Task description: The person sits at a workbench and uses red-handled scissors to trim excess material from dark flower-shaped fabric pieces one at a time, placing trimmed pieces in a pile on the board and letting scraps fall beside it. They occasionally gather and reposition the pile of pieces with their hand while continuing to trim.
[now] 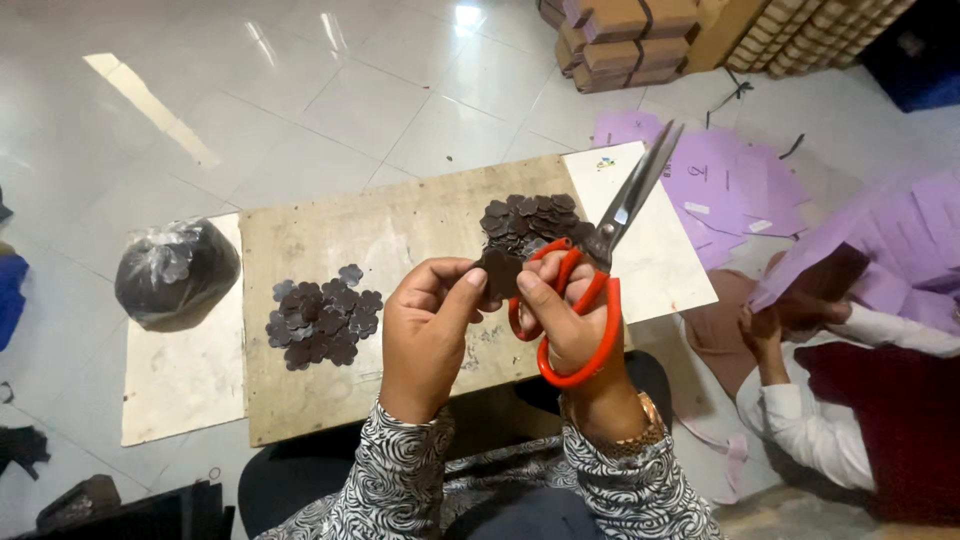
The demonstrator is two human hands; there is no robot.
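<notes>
1. Glossy pale tiled floor, seen from above; a low wooden board serving as tabletop laid on it, with a white sheet on its right end.
2. Left hand pinching a small dark flower-shaped piece between thumb and fingertips, just above the tabletop's near edge.
3. Right hand clenched through the red loops of a pair of scissors, blades parted and pointing up and away.
4. Piece judged thin, light and somewhat floppy, easily bent; best pinched at the edge, clear of the blades.
5. Heap of like pieces right behind the hands; flatter scatter of pieces on the left of the board.
6. Bulging clear bag of dark contents left of the board.
7. Strapped brown cartons stacked at top; lilac flat sheets spread at right, some with small pale labels.
8. Another person's hand, white-sleeved, at right among the lilac sheets.
</notes>
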